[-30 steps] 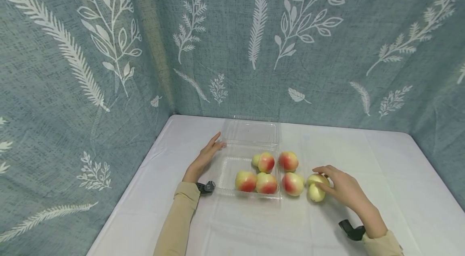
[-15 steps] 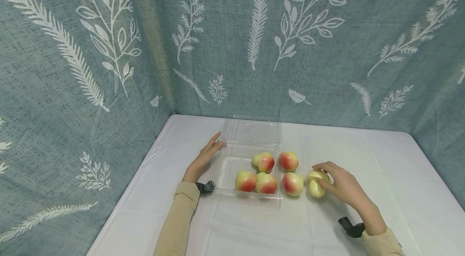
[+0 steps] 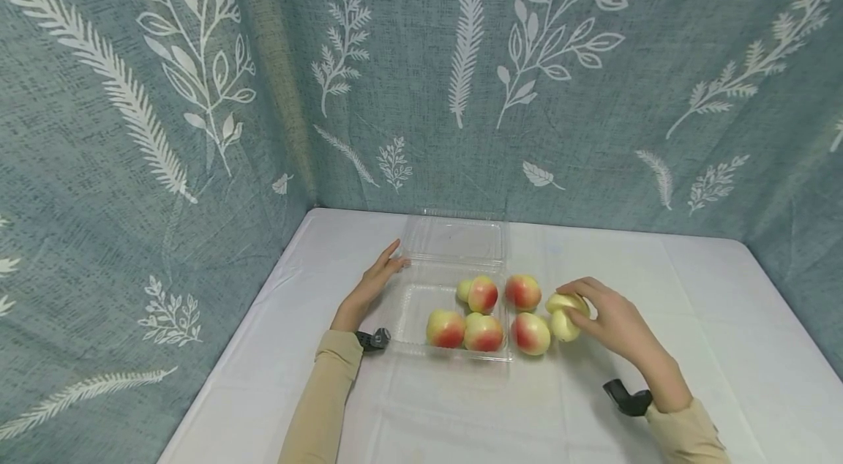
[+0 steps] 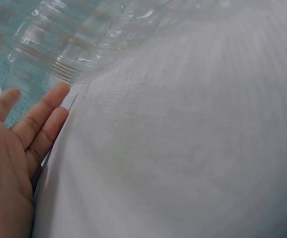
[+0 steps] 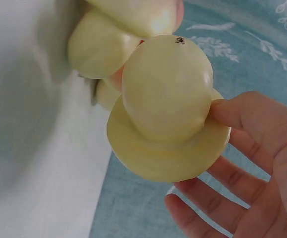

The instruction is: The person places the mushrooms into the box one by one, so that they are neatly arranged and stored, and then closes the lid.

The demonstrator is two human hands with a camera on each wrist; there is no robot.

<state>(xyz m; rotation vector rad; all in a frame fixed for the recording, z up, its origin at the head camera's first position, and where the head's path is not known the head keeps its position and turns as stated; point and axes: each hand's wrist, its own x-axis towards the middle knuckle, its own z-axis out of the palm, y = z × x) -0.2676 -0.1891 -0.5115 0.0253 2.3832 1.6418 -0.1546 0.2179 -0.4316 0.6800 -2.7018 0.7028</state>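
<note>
My right hand (image 3: 615,321) grips a pale yellow pear (image 5: 168,89) between thumb and fingers, its rounded neck toward the right wrist camera. Just left of it lie two red-and-yellow pears (image 3: 530,334), right beside a clear plastic clamshell box (image 3: 408,336). Inside the box, three more pears (image 3: 446,329) sit toward its right side. My left hand (image 3: 372,285) is at the box's left edge with fingers extended, the fingertips (image 4: 61,89) close to the clear plastic wall.
The box's clear lid (image 3: 454,238) is folded back away from me. A white cloth (image 3: 448,413) covers the table. Blue-green curtains (image 3: 408,83) with white leaf prints stand behind and to the sides.
My right hand has taken hold of the pale yellow pear and moved it slightly left and farther from me, toward the pears by the box. The left hand stays in place.
</note>
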